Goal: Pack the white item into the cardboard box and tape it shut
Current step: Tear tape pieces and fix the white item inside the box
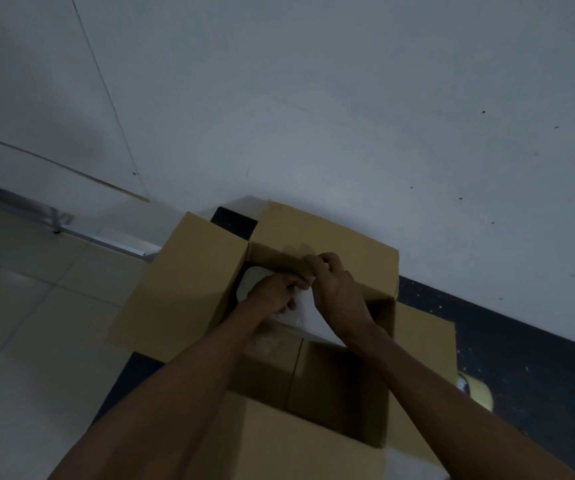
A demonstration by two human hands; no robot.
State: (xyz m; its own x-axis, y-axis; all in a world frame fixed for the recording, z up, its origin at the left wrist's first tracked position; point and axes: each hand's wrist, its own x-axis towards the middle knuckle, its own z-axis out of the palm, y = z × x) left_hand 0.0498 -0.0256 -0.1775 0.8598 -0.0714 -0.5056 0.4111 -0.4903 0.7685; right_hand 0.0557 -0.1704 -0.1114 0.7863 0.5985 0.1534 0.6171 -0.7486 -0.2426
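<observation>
An open cardboard box point(189, 282) stands in front of me with its flaps spread outward. Inside it, near the far wall, lies the white item point(308, 315), flat and partly wrapped in clear plastic. My left hand point(275, 292) reaches into the box and grips the item's upper edge with curled fingers. My right hand point(334, 289) comes in from the right and pinches the same upper edge, close to the far flap. Both forearms cross over the box opening and hide part of the item.
A roll of tape point(475, 389) lies on the dark surface point(521, 358) right of the box. A grey wall point(314, 98) rises right behind the box. Pale floor tiles point(36, 306) and a metal rail point(71, 226) are at the left.
</observation>
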